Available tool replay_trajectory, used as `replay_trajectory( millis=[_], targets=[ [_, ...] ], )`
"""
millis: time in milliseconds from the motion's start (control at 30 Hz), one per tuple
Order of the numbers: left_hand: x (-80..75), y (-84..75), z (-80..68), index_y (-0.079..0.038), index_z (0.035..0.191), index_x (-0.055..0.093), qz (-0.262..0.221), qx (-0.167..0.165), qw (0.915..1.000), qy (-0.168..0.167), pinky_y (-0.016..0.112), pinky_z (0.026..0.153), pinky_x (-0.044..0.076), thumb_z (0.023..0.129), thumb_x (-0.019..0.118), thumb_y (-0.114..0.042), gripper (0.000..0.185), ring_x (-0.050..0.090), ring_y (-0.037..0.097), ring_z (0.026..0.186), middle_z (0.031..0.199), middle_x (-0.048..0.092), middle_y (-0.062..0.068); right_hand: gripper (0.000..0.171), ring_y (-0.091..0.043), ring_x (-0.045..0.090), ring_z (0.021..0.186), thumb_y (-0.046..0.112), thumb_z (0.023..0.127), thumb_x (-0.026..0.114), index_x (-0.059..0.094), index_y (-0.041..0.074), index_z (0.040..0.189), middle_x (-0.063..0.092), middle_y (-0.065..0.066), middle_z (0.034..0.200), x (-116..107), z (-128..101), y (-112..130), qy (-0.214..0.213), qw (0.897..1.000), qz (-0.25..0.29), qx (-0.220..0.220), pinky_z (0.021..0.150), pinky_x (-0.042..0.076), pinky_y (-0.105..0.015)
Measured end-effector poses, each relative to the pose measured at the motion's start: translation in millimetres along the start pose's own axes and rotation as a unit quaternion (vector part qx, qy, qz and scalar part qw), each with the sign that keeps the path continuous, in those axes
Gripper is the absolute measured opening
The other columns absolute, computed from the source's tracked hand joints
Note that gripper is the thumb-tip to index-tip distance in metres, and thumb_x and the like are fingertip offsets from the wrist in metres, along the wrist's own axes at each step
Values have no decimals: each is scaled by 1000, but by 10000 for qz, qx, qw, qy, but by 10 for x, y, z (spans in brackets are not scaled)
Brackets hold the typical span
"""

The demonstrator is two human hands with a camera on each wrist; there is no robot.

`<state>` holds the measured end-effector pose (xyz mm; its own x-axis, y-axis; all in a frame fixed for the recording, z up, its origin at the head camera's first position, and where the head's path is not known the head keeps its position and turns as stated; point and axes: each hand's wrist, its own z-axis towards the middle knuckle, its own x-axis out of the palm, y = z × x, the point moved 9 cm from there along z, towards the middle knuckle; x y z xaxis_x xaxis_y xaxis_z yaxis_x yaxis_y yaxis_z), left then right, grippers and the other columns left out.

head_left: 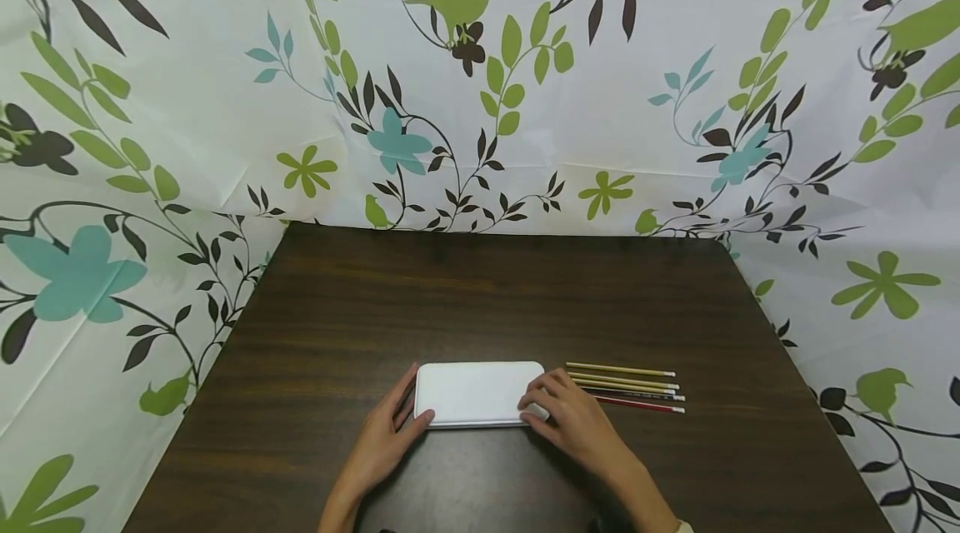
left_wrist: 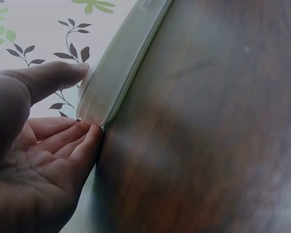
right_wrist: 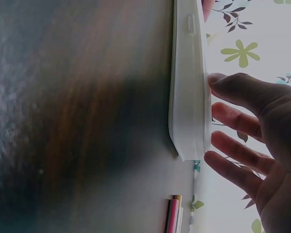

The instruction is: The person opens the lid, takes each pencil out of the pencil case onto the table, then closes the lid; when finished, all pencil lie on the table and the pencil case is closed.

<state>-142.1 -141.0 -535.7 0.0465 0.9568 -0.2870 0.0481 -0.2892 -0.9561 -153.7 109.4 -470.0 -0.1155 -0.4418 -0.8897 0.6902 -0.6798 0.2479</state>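
A flat white case (head_left: 472, 391) with rounded corners lies shut on the dark wooden table (head_left: 487, 291), near its front edge. My left hand (head_left: 401, 416) is at the case's left end, fingers straight along that end and thumb on the near corner. In the left wrist view the thumb (left_wrist: 63, 73) touches the lid of the case (left_wrist: 121, 63) and the fingertips meet its lower edge. My right hand (head_left: 558, 412) rests its fingers on the right end. In the right wrist view that hand (right_wrist: 242, 116) touches the lid of the case (right_wrist: 186, 97) with its thumb tip.
Several pencils (head_left: 626, 387), yellow and one red, lie side by side just right of the case; their ends (right_wrist: 173, 216) show in the right wrist view. A leaf-and-bird patterned cloth (head_left: 480, 83) walls in the table at the back and both sides.
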Motion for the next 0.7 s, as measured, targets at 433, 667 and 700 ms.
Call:
replay_trajectory(
  millis=[433, 667, 700],
  targets=[
    [-5, -40, 5, -16, 150, 34, 836, 37, 9964, -108, 38, 111, 42, 91, 68, -29, 70, 36, 26, 142, 155, 35, 9, 24, -7, 59, 102, 29, 81, 78, 69, 24, 103, 65, 9, 108, -120, -63, -41, -423, 9990, -71, -102, 79, 59, -30],
    [-144, -309, -8, -12, 149, 36, 2228, 784, 9696, -644, 62, 111, 39, 92, 66, -32, 68, 38, 36, 140, 152, 40, 14, 41, -24, 53, 124, 27, 87, 71, 62, 17, 126, 58, -3, 136, -467, -278, -555, -690, 9922, -475, 925, 108, 42, -44],
    [-170, -362, -14, -11, 149, 36, 2468, 931, 9618, -736, 62, 109, 39, 90, 68, -32, 70, 38, 37, 139, 151, 41, 15, 43, -26, 51, 126, 26, 88, 70, 60, 16, 129, 56, -4, 139, -516, -316, -626, -698, 9904, -575, 1048, 113, 37, -43]
  ],
)
